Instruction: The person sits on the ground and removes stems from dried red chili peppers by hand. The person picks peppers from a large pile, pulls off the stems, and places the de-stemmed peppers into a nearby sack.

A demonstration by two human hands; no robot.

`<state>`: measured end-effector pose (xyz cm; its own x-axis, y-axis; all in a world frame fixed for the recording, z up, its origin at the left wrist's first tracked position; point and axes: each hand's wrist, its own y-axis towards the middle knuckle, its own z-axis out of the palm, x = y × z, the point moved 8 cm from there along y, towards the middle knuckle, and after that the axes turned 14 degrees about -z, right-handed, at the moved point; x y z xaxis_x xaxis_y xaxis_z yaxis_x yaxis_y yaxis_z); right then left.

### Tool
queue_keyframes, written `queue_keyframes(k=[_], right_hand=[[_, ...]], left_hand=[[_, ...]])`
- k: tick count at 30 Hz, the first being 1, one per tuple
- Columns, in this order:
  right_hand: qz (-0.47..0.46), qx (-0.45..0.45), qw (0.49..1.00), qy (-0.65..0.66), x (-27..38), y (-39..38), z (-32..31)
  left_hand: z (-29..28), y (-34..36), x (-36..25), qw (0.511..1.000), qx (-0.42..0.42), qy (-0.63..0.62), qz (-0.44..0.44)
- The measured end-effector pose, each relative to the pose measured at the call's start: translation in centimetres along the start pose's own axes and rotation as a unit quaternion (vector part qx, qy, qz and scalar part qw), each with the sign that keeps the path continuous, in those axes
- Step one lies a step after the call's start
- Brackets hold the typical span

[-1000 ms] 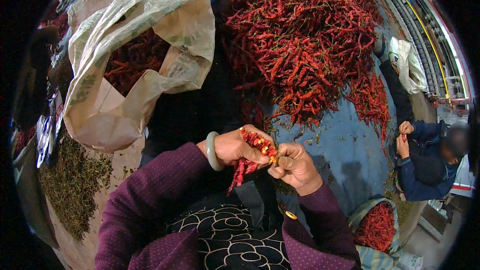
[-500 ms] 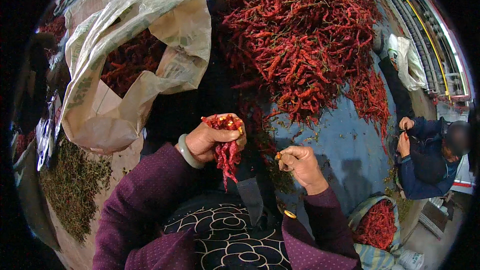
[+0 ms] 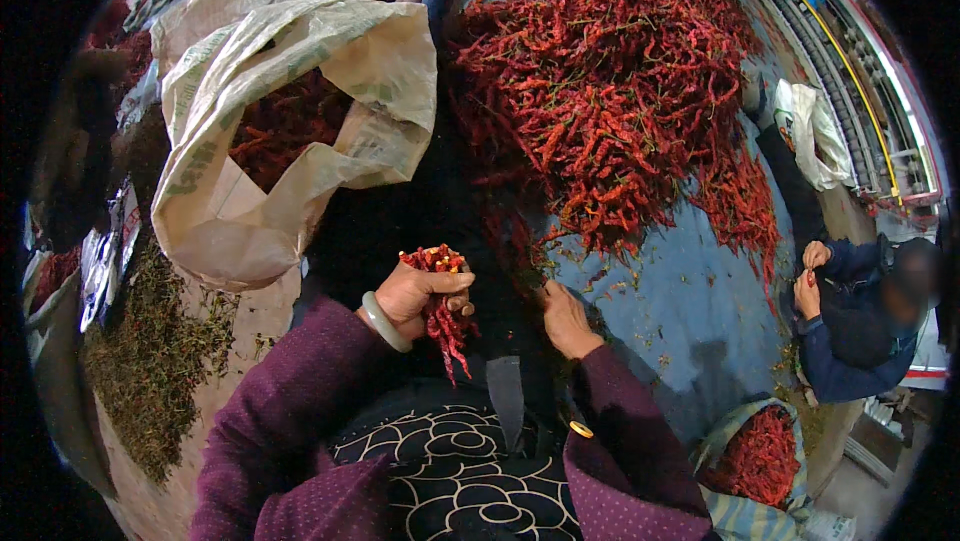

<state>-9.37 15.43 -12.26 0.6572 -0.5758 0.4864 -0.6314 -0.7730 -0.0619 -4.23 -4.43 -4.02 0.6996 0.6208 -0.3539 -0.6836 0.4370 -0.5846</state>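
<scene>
My left hand, with a pale bangle at its wrist, is closed around a bunch of dried red chilli peppers. Their pale stem ends poke out above the fist and the tips dangle below it. My right hand is lowered beside my dark-trousered leg, by the near edge of the big chilli heap. Its fingers point away from me and are mostly hidden, so whether they hold anything does not show. The heap lies on a blue-grey sheet.
A whitish woven sack with chillies inside stands open at the left. Below it lie greenish-brown stems. A striped sack of chillies is at the lower right. Another person sits at the right, hands together.
My right hand has moved left and away from me, toward the heap's near edge; the small piece at its fingertips no longer shows. My left hand still grips the bunch, slightly lower.
</scene>
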Motion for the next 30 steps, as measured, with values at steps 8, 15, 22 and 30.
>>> queue_keyframes(k=[8,15,22,30], right_hand=[[0.133,-0.130,0.924,0.335,-2.5,-1.7,-2.7],[0.128,-0.274,0.743,0.598,4.8,-1.4,-10.1],[0.105,-0.317,0.817,0.470,6.8,-1.1,-11.1],[0.140,-0.302,0.735,0.591,6.9,-0.6,-9.4]], left_hand=[[0.8,-0.1,0.0,0.995,-0.044,0.083,0.018],[6.4,2.9,0.8,0.932,-0.060,0.312,0.173],[7.1,3.5,1.4,0.896,-0.065,0.394,0.191],[7.4,3.7,0.6,0.904,0.024,0.394,0.164]])
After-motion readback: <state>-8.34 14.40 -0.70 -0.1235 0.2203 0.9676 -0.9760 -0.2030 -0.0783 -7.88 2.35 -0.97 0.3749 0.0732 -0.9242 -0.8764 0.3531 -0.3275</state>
